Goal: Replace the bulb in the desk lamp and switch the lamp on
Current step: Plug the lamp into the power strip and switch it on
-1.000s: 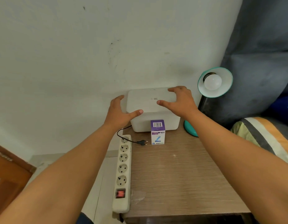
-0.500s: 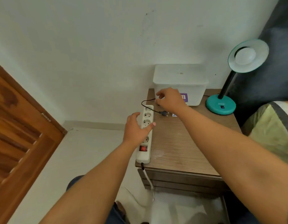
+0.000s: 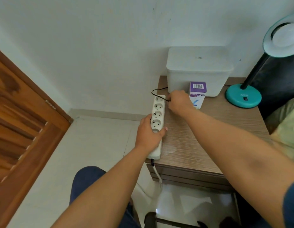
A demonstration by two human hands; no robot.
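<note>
A teal desk lamp (image 3: 243,97) stands at the table's back right, with a white bulb (image 3: 283,37) in its shade. Its black cord (image 3: 157,91) loops to the left past a white box. My right hand (image 3: 178,101) is closed around the cord's plug, which is hidden in my fingers, just right of the white power strip (image 3: 157,112). My left hand (image 3: 148,132) grips the strip's middle and holds it on the table's left edge. A purple and white bulb carton (image 3: 197,94) stands upright just beyond my right hand.
A lidded white plastic box (image 3: 199,69) sits against the wall behind the carton. The wooden bedside table (image 3: 200,142) has drawers below. A wooden door (image 3: 19,122) is at left, bedding (image 3: 286,129) at right. The strip's cable (image 3: 157,173) hangs off the front edge.
My hands left the white box. My left hand went to the power strip and closed on it. My right hand picked up the lamp's plug and brought it beside the strip.
</note>
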